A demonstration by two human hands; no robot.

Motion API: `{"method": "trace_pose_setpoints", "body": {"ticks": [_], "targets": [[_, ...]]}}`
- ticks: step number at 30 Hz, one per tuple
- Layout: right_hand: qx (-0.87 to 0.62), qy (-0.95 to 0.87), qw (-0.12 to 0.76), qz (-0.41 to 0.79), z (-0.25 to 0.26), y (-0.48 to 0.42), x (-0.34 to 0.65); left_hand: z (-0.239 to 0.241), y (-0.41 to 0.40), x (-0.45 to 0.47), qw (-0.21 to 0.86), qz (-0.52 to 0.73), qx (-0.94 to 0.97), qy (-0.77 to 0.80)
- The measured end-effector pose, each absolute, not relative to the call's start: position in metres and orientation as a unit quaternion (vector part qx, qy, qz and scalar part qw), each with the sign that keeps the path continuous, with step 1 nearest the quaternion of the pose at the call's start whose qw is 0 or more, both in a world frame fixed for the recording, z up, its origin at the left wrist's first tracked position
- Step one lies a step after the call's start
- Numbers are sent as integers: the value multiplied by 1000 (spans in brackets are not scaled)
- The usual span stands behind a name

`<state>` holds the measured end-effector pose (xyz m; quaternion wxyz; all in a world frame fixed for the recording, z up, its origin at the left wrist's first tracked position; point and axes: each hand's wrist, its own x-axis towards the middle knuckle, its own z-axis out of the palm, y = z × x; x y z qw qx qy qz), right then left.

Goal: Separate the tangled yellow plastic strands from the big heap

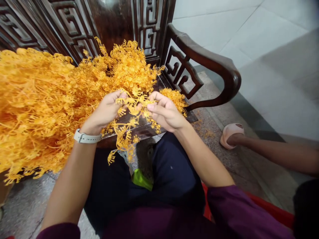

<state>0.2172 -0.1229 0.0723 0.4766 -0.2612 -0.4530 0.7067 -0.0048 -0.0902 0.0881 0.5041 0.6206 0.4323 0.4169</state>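
Observation:
Between my two hands hangs an orange-yellow artificial flower sprig (128, 124), its thin stems and small curled florets dangling over my lap. My left hand (109, 108), below a pale watch band, is closed around the sprig's left side. On the other side, my right hand (165, 113) pinches florets between thumb and fingers. Behind the left hand, a large heap of the same orange sprigs (47, 99) covers much of the wooden bench seat. A smaller clump of orange florets (174, 99) lies just behind my right hand.
A dark carved wooden bench has a curved armrest (211, 61) at the right. Another person's leg and pink slipper (230, 134) rest on the stone floor there. Orange scraps (205, 131) lie on the floor. Something bright green (142, 179) shows between my knees.

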Motion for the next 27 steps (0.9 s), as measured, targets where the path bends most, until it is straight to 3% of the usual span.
{"method": "trace_pose_setpoints", "body": {"ticks": [9, 14, 20, 27], "targets": [[-331, -465, 453, 685, 66, -117, 221, 109, -100, 0, 668, 479, 431, 371], [-351, -610, 374, 603, 55, -116, 225, 114, -92, -17, 598, 553, 432, 387], [-326, -849, 148, 389, 48, -122, 226, 99, -77, -40, 536, 597, 467, 373], [-275, -868, 88, 405, 47, -124, 231, 82, -67, -48, 432, 580, 503, 474]]}}
